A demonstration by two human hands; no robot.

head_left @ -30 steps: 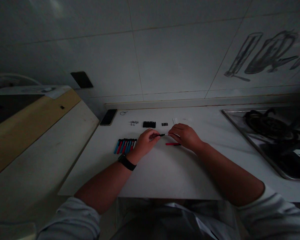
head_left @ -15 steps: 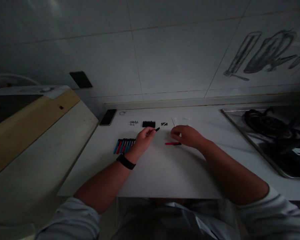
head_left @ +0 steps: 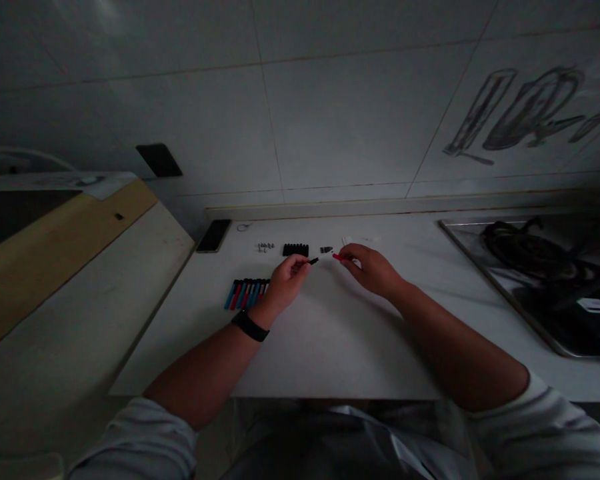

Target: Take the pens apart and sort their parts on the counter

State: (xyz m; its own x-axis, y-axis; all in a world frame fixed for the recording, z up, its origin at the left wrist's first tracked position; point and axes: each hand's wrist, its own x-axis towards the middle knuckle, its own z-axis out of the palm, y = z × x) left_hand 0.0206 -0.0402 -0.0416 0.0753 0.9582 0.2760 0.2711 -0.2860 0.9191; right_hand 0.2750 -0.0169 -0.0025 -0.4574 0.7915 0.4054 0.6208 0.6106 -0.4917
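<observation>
Where a white surface point(head_left: 325, 347) spreads before me, my right hand point(head_left: 373, 269) pinches a red pen barrel point(head_left: 337, 257), partly hidden, and my left hand point(head_left: 287, 275) a slim black pen part point(head_left: 314, 261), ends facing but apart, just in front of tiny black pieces point(head_left: 325, 249). Light fingertip pressure, with both in line, should suit such thin parts.

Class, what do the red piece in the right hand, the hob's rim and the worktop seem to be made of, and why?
Red piece: probably plastic, from its solid colour; finish too small to tell. Hob rim: likely polished metal, given its silvery highlights. Worktop: pale and smooth-looking, perhaps stone or laminate; no grain shows, leaving it open.
</observation>
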